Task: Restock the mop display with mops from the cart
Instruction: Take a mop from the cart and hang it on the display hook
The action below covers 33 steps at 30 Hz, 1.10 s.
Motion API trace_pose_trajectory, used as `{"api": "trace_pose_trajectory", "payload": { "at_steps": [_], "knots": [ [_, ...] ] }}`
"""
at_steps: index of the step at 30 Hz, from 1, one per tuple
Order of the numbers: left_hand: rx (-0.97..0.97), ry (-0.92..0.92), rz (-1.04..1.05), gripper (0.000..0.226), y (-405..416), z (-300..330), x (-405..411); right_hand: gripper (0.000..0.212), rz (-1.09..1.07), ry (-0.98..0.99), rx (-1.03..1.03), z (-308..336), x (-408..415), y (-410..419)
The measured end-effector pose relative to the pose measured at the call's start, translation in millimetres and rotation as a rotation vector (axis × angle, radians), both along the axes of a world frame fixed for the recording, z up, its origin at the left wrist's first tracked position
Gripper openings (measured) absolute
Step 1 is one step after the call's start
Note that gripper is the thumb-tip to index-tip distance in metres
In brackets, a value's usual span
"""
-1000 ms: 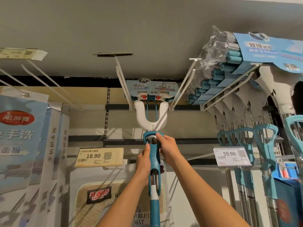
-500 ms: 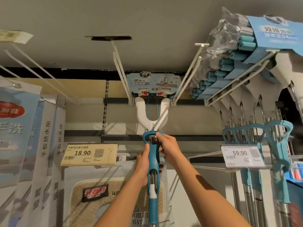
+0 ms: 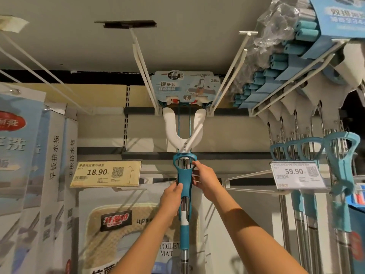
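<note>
My left hand [image 3: 171,196] grips the teal squeeze lever [image 3: 184,180] of the mop [image 3: 185,194] from its left side, fingers curled round its edge. My right hand [image 3: 204,179] pinches the same lever a little higher, on the opposite side — both arms reach upward. Straight above my hands the mop's white Y-shaped yoke [image 3: 184,133] rises to its carded head [image 3: 185,87], which sits between two white display hooks [image 3: 145,76] at the back rail. Behind my hands hangs a toilet mat pack [image 3: 122,230]. To the left of my left hand is an 18.90 price tag [image 3: 105,173]; to the right of my right hand, a 59.90 tag [image 3: 297,175] — with a row of hanging mops [image 3: 308,151] beyond it.
</note>
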State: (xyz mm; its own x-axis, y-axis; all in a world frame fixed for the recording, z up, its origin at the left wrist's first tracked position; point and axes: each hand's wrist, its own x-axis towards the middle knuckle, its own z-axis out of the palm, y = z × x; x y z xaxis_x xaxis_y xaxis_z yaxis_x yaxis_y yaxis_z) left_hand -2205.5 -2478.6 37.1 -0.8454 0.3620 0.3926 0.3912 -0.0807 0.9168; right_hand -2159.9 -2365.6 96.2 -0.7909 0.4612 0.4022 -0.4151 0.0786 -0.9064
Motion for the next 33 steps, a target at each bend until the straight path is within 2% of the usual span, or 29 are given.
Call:
{"api": "trace_pose_trajectory", "payload": {
  "at_steps": [1, 4, 7, 12, 14, 16, 19, 24, 27, 30, 33],
  "knots": [
    [0.006, 0.003, 0.017, 0.021, 0, -1, -1, 0.033, 0.007, -0.001, -0.009, -3, 0, 1],
    [0.006, -0.004, 0.008, 0.037, 0, -4, -6, 0.027, 0.001, 0.009, 0.065, -8, -3, 3],
    [-0.027, -0.014, -0.044, 0.042, 0, -5, -9, 0.024, -0.047, 0.007, 0.130, -11, -7, 4],
    [-0.031, -0.032, -0.031, 0.037, 0, -8, -9, 0.024, -0.075, -0.005, 0.173, -16, -9, 1],
    [0.005, -0.094, -0.071, 0.033, -3, -5, -1, 0.024, -0.109, 0.008, 0.174, -18, -6, -1],
    [0.024, -0.148, -0.108, 0.043, -9, -1, 8, 0.021, -0.144, 0.023, 0.173, -21, 0, -6],
    [0.033, -0.136, -0.115, 0.058, -16, 3, 20, 0.022, -0.190, 0.048, 0.200, -24, 13, -19],
    [0.050, -0.013, -0.087, 0.059, -43, 9, 48, 0.013, -0.245, 0.153, 0.240, -27, 48, -48],
    [0.007, 0.129, -0.023, 0.061, -65, 7, 71, 0.040, -0.279, 0.175, 0.265, -32, 76, -71],
    [-0.054, 0.302, 0.063, 0.044, -93, -6, 101, 0.035, -0.338, 0.223, 0.299, -45, 114, -98],
    [-0.099, 0.447, 0.122, 0.038, -127, -23, 135, 0.045, -0.432, 0.193, 0.376, -67, 154, -124]
  ]
}}
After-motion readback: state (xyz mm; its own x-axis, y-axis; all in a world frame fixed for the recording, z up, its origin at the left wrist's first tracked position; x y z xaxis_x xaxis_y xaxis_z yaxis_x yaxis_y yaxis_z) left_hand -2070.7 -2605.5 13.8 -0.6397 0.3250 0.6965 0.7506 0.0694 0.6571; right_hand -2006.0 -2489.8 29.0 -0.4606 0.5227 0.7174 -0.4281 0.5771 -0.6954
